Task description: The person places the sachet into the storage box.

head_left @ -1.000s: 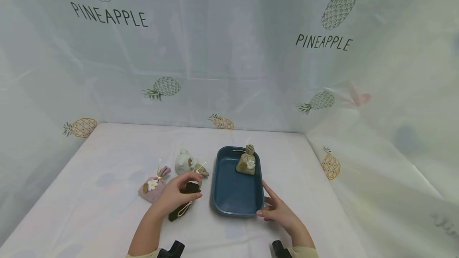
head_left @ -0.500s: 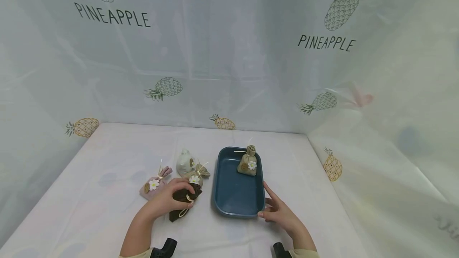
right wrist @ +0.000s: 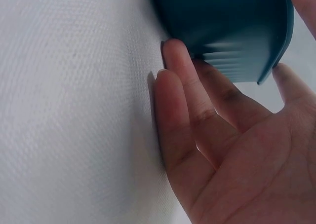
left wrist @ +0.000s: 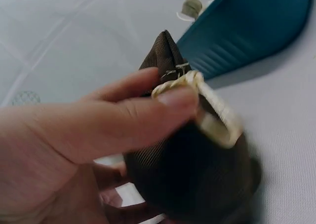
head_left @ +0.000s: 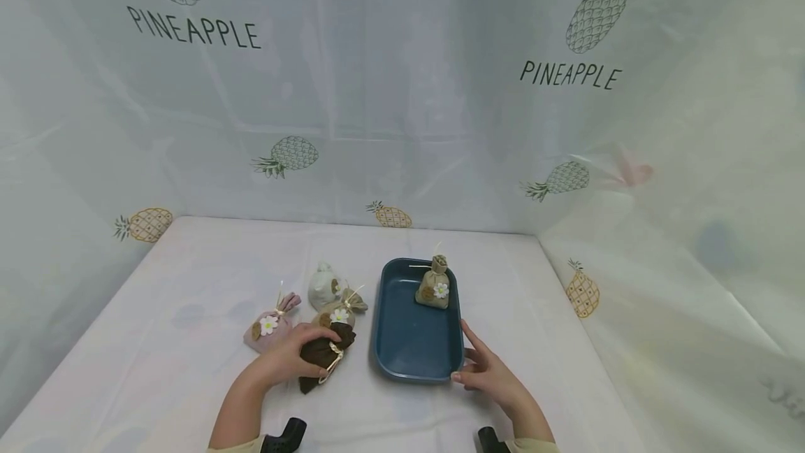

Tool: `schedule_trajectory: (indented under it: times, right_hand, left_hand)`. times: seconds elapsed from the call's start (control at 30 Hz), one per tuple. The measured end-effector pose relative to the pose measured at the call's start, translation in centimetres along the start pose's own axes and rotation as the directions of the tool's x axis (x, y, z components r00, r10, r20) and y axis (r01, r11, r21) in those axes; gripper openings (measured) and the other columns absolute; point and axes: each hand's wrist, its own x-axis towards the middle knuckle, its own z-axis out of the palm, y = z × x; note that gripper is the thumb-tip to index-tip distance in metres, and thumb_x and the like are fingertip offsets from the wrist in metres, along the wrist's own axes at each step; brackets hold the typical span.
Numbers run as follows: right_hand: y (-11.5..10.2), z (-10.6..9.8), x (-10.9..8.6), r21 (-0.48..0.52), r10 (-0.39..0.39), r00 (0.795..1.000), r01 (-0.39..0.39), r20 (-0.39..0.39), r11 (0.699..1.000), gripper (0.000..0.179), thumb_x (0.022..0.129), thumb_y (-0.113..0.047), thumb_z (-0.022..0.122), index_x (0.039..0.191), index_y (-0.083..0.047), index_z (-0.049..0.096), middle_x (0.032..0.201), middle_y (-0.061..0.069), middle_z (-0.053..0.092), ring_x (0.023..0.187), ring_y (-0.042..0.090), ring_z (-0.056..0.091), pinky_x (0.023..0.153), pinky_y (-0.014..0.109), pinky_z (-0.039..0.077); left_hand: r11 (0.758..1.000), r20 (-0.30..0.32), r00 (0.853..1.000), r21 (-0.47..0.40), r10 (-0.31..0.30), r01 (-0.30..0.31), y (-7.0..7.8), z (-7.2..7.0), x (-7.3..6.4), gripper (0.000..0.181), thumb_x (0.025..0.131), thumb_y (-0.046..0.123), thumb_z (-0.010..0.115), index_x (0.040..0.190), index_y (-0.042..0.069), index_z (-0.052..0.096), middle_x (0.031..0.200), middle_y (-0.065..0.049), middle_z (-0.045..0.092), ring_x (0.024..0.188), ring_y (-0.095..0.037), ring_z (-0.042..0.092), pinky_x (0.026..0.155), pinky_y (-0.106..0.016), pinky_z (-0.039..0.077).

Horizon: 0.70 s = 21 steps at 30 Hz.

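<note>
Head view: I see a left hand [head_left: 291,356] pinching a dark-brown fabric pouch [head_left: 318,352].
Long axis slants far-right between thumb [left wrist: 143,123] and fingers [left wrist: 132,86]; spread right hand [head_left: 495,375] touches a blue rectangular tray [head_left: 411,348].

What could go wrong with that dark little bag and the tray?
The left hand holds the dark bag close to the nearest tan bag, so they might bump. The bag's cord sticks out in a loop and could snag. The right hand touches the tray, so a push might slide it.
</note>
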Motion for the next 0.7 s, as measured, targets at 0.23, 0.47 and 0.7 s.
schedule_trajectory:
  times: [0.23,0.47,0.7]
  right_hand:
    - [-0.2,0.1,-0.1,0.012,0.008,1.000,-0.008,-0.004,1.000,0.102,0.082,-0.014,0.080,0.158,-0.028,0.014,0.144,0.042,0.028,0.088,0.023,0.061,0.072,0.037,0.052]
    - [-0.1,0.1,-0.1,0.013,-0.004,1.000,0.004,0.005,1.000,0.101,0.083,-0.014,0.079,0.158,-0.028,0.013,0.144,0.040,0.030,0.091,0.023,0.063,0.073,0.038,0.052]
    - [0.0,0.2,-0.1,-0.001,-0.001,1.000,0.001,-0.005,1.000,0.101,0.083,-0.015,0.079,0.158,-0.027,0.013,0.144,0.040,0.030,0.091,0.023,0.063,0.073,0.038,0.052]
  left_hand:
    - [0.993,0.056,0.995,-0.089,-0.077,0.082,-0.3,0.4,-0.1,0.053,0.073,0.015,0.085,0.121,0.022,0.064,0.132,-0.017,0.052,0.119,-0.040,0.047,0.090,-0.050,0.041]
    - [0.955,0.045,0.995,-0.279,-0.094,0.103,-0.4,1.1,0.1,0.051,0.075,0.010,0.083,0.122,0.013,0.064,0.124,-0.018,0.054,0.095,-0.028,0.054,0.075,-0.039,0.047]
    - [0.916,0.013,0.997,-0.393,-0.081,0.080,1.2,0.3,0.1,0.054,0.079,0.009,0.081,0.128,0.009,0.059,0.120,-0.018,0.052,0.086,-0.026,0.060,0.067,-0.034,0.052]
